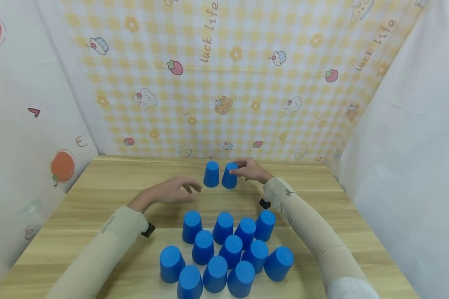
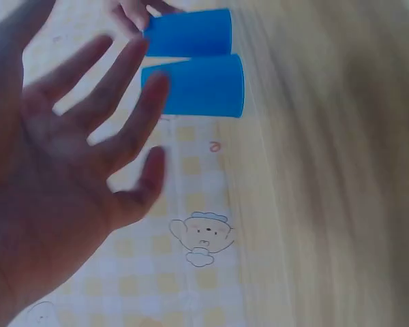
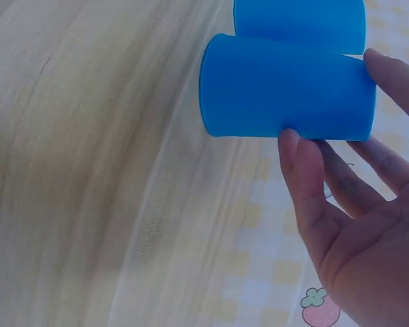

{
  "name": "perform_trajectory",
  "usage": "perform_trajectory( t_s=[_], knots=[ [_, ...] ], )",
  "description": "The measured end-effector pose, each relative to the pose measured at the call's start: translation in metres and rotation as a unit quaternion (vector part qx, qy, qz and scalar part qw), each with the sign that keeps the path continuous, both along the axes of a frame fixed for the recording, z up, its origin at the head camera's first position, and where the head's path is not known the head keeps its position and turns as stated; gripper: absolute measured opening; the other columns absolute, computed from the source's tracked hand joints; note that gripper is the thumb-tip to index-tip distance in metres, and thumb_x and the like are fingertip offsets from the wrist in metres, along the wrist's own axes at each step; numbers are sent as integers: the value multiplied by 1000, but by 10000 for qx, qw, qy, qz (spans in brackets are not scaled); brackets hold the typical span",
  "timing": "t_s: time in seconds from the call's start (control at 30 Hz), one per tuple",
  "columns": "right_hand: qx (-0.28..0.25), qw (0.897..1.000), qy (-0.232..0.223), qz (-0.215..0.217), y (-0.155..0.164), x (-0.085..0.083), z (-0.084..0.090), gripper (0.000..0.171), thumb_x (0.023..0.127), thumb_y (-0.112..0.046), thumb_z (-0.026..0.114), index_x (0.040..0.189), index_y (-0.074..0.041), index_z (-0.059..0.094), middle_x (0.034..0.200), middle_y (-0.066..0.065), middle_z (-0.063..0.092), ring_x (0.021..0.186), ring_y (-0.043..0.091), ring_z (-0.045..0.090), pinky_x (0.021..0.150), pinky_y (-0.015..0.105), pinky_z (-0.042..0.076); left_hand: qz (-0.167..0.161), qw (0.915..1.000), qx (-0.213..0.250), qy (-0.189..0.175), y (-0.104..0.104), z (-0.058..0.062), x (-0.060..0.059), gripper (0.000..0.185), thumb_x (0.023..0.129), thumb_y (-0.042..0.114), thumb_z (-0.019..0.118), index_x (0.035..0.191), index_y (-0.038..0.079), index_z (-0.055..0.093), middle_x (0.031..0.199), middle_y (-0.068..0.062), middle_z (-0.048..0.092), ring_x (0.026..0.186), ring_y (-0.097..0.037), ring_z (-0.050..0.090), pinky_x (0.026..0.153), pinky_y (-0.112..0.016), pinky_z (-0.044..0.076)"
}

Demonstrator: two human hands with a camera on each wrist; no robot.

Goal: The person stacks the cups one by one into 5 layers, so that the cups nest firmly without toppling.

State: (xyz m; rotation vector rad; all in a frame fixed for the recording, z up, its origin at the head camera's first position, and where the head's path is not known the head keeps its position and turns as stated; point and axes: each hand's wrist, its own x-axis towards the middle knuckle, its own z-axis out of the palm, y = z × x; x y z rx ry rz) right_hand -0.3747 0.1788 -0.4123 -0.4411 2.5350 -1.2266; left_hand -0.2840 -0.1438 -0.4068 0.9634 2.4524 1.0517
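From the head view, two upturned blue cups stood side by side at 12 o'clock on the table [image 1: 97, 187]. The right cup [image 1: 230, 176] was touched at its top by the right hand [image 1: 250, 169]; a clumsy nudge might have toppled it against the left cup [image 1: 211, 174]. The cluster of cups [image 1: 228, 249] lay at 6 o'clock, under both forearms.

In the left wrist view, the left hand [image 2: 68, 170] was spread open, holding nothing, just short of the left cup [image 2: 194, 86].

In the right wrist view, the right cup [image 3: 286, 85] was pinched lightly by the fingertips [image 3: 293, 146].

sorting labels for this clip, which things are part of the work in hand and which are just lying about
In hand:
right hand, fingers on the right far cup
left far cup touching it
left hand, open, holding nothing

Lying about:
cluster of upside-down blue cups near the person
wooden table
patterned backdrop
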Motion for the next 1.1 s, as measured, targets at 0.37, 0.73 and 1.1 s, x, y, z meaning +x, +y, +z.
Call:
perform_trajectory(
  t_s=[0.37, 0.73, 1.1],
  knots=[
    [132, 9988, -110, 448, 30, 13, 12, 60, 94, -32, 69, 146, -11, 47, 141, 17, 55, 119, 33, 60, 83, 50, 57, -841, 9916, -207, -963, -10, -3, 22, 66, 83, 34, 81, 138, 9, 55, 129, -1, 62, 117, -25, 57, 96, -49, 49],
    [-738, 9380, -894, 3267, 116, 97, 6, 70, 87, -16, 77, 146, 1, 43, 145, 23, 48, 126, 38, 53, 91, 53, 53, -20, 9998, 204, 2, -13, -15, 21, 52, 85, 39, 78, 129, 17, 63, 115, 4, 66, 108, -21, 58, 89, -45, 50],
    [-148, 9953, 472, 836, 75, 63, -16, 45, 86, -19, 79, 126, -8, 62, 115, 6, 68, 106, 25, 65, 88, 42, 55, 2751, 9594, 505, 348, 7, -34, -60, 64, 92, 36, 71, 142, 5, 49, 141, -20, 53, 119, -40, 57, 93, -52, 52]
  ],
)
